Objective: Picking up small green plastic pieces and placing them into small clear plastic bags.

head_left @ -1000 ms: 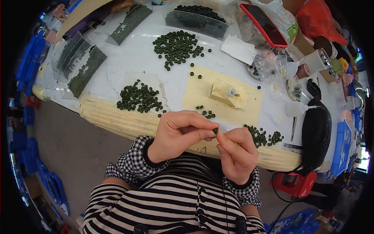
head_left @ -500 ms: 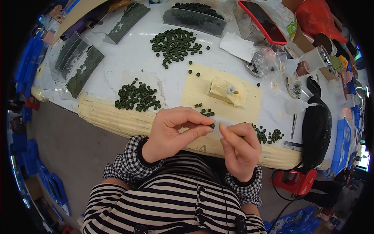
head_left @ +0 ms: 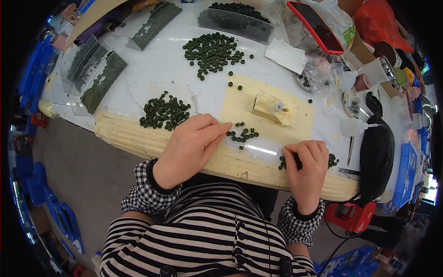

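My left hand (head_left: 187,145) reaches to the edge of a small cluster of dark green round pieces (head_left: 243,135) at the front of the white tabletop. Its thumb and forefinger are pinched together beside the nearest piece, and whatever lies between the tips is hidden. My right hand (head_left: 308,167) is lowered over another small pile of green pieces (head_left: 332,160) at the front right. Its fingers are curled in, with their tips among the pieces; I cannot make out what they grip. A lone dark piece (head_left: 241,147) lies between the hands, near the padded edge.
A larger heap of green pieces (head_left: 165,111) lies left, another (head_left: 214,53) farther back. Clear bins (head_left: 235,25) of pieces stand behind. A yellow-wrapped block (head_left: 272,110) with a small peg sits on yellow paper (head_left: 235,104). A red-cased phone (head_left: 318,30) and black pouch (head_left: 376,154) are right.
My hands have moved apart: the left goes left to the small cluster, the right goes right to its pile. The green piece held in the left fingertips no longer shows there.
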Available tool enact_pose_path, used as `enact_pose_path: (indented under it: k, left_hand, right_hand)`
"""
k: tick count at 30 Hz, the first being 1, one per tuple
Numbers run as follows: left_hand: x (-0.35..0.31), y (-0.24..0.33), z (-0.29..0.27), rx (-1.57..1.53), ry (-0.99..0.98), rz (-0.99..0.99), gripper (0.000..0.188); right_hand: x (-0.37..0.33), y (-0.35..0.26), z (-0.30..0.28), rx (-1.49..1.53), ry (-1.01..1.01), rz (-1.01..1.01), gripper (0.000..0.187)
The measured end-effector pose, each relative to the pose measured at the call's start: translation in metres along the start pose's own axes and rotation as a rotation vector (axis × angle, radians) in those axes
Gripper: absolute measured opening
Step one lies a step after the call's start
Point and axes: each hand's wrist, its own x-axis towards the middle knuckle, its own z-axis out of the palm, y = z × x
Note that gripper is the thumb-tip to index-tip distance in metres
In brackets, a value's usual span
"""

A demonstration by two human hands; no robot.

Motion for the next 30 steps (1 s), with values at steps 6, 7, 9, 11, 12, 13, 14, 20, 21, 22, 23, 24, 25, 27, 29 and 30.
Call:
enact_pose_path:
  k: [6, 7, 9, 11, 12, 13, 14, 20, 21, 22, 23, 24, 25, 27, 29, 30]
  left_hand:
    - [-0.004, -0.008, -0.024, 0.153, 0.139, -0.042, 0.017]
    - [-0.006, -0.008, -0.029, 0.183, 0.117, -0.058, 0.017]
    - [-0.007, -0.007, -0.032, 0.222, 0.082, -0.067, 0.017]
    - [-0.008, -0.006, -0.032, 0.240, 0.055, -0.058, 0.016]
    - [-0.008, -0.006, -0.031, 0.254, 0.053, -0.065, 0.015]
    - [-0.009, -0.006, -0.028, 0.267, 0.051, -0.073, 0.014]
    - [-0.009, -0.006, -0.027, 0.279, 0.048, -0.079, 0.014]
    - [-0.004, -0.009, -0.022, 0.311, 0.075, -0.019, 0.015]
    - [-0.003, -0.010, -0.021, 0.280, 0.098, 0.004, 0.016]
    - [-0.004, -0.012, -0.018, 0.248, 0.120, 0.027, 0.016]
    - [-0.005, -0.012, -0.016, 0.216, 0.139, 0.047, 0.016]
    - [-0.006, -0.008, -0.015, -0.005, 0.139, -0.011, 0.015]
    - [-0.008, -0.001, -0.013, -0.225, 0.137, -0.069, 0.015]
    - [-0.007, 0.011, -0.002, -0.667, 0.127, -0.128, 0.014]
    - [-0.009, 0.014, 0.009, -1.051, 0.011, -0.236, 0.015]
    - [-0.009, 0.014, 0.015, -1.240, -0.051, -0.292, 0.016]
  right_hand:
    - [-0.017, -0.001, 0.002, 0.289, 0.131, 0.224, 0.015]
    - [-0.016, -0.003, 0.002, 0.314, 0.141, 0.210, 0.015]
    - [-0.016, -0.004, 0.005, 0.337, 0.161, 0.189, 0.016]
    - [-0.015, -0.007, 0.006, 0.350, 0.177, 0.197, 0.017]
    - [-0.014, -0.011, 0.006, 0.352, 0.181, 0.217, 0.018]
    - [-0.013, -0.013, 0.006, 0.353, 0.186, 0.236, 0.020]
    - [-0.013, -0.013, 0.006, 0.358, 0.180, 0.205, 0.021]
    - [-0.013, -0.016, 0.004, 0.401, 0.167, 0.145, 0.020]
    - [-0.013, -0.018, 0.004, 0.442, 0.167, 0.165, 0.020]
    - [-0.013, -0.019, 0.005, 0.482, 0.168, 0.185, 0.020]
    - [-0.014, -0.019, 0.007, 0.583, 0.151, 0.223, 0.019]
    - [-0.016, -0.019, 0.010, 0.683, 0.133, 0.261, 0.018]
    - [-0.016, -0.019, 0.012, 0.784, 0.115, 0.299, 0.017]
    - [-0.013, -0.030, 0.008, 1.103, 0.088, 0.477, 0.016]
    - [-0.011, -0.035, 0.007, 1.326, 0.053, 0.579, 0.015]
    - [-0.009, -0.036, 0.007, 1.389, 0.032, 0.591, 0.015]
